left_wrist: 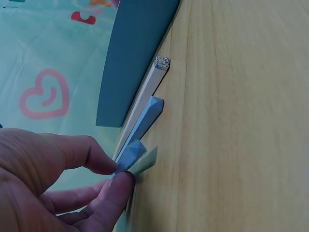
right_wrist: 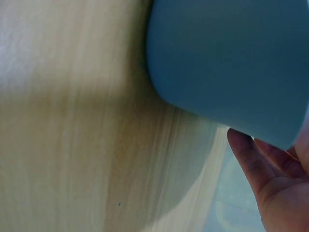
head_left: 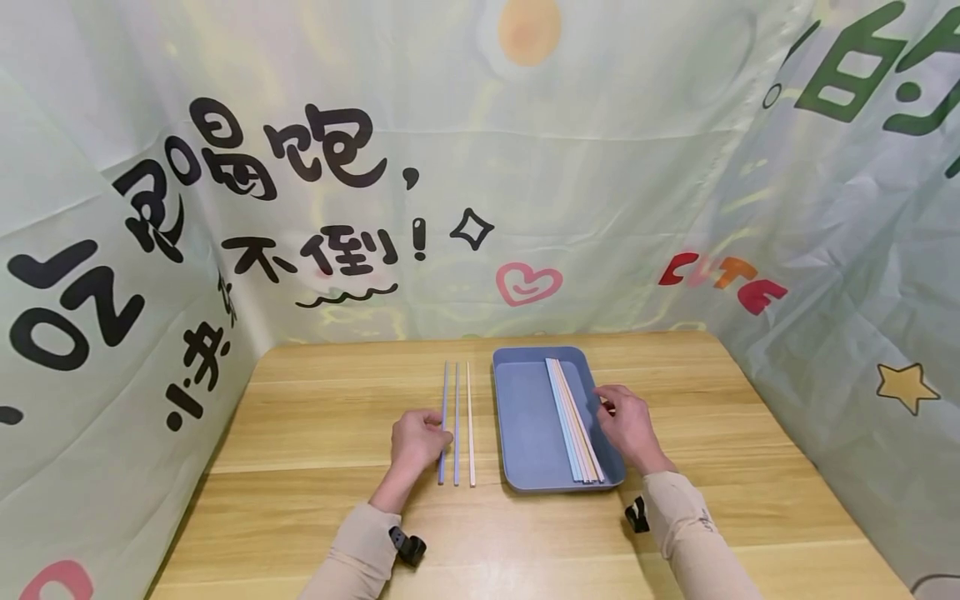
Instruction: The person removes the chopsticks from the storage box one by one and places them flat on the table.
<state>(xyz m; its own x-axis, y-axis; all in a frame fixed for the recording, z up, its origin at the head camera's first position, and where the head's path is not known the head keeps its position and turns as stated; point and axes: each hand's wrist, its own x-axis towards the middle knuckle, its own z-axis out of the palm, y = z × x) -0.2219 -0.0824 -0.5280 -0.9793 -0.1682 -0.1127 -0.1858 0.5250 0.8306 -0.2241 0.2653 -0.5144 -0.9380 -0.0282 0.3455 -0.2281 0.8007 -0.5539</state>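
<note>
head: left hand (head_left: 418, 437) pinches blue chopstick (head_left: 445, 392), left of tray (head_left: 525, 417); right hand (head_left: 628, 425) at tray's right rim | left wrist: likely light, stiff, slick; best pinched mid-shaft | right wrist: fingers by tray's wall, grip unclear

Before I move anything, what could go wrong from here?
Two risks, as I judge them. The left hand pinches the leftmost chopstick, with the middle chopstick close beside it, so a sideways slip might knock that one askew. The right hand is at the rim of the tray, where loose chopsticks lie slanted; a bump could slide them.
</note>
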